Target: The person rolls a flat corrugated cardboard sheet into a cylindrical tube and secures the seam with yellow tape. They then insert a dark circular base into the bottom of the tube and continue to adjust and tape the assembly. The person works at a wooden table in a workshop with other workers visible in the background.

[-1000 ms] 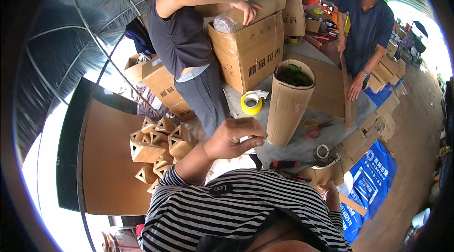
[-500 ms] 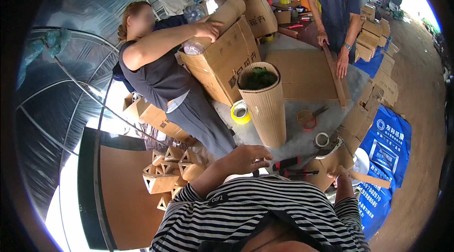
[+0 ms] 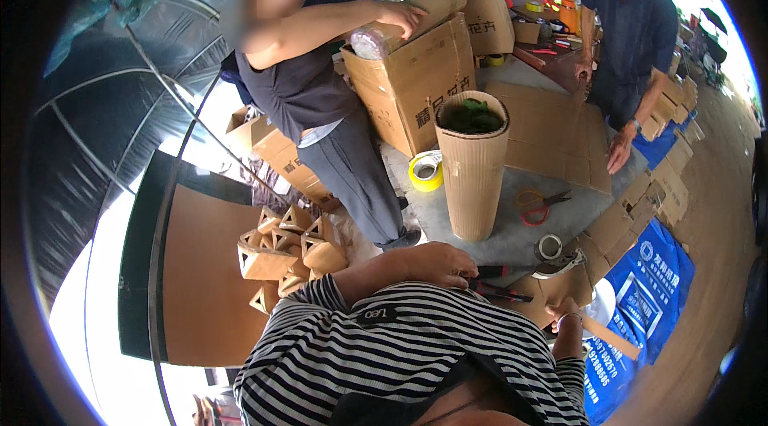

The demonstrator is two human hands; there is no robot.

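Note:
My left hand (image 3: 440, 264) hovers low over the near table edge, fingers loosely bent and partly hidden. Beside its fingertips lie red-and-black handled tools (image 3: 502, 293). My right hand (image 3: 565, 311) is closed on one end of a flat brown strip (image 3: 612, 338), which points down to the right. Beyond my hands stands an upright corrugated cardboard tube (image 3: 472, 182) with green leaves (image 3: 474, 116) inside its top. A roll of yellow tape (image 3: 426, 173) rests left of the tube. On its right are red-handled scissors (image 3: 544, 210) and a smaller tape roll (image 3: 549, 247).
One person (image 3: 312, 66) at left reaches over a tall carton (image 3: 416, 90); another (image 3: 632, 34) stands across the table beside a flat cardboard sheet (image 3: 548, 134). Folded cardboard pieces (image 3: 276, 254) are stacked at lower left. A blue sheet (image 3: 640, 298) hangs at right.
My left hand has come closer to the red-and-black tools. The strip in my right hand slants more steeply downward. The far person's slat no longer lies along the cardboard sheet's edge. The view has shifted.

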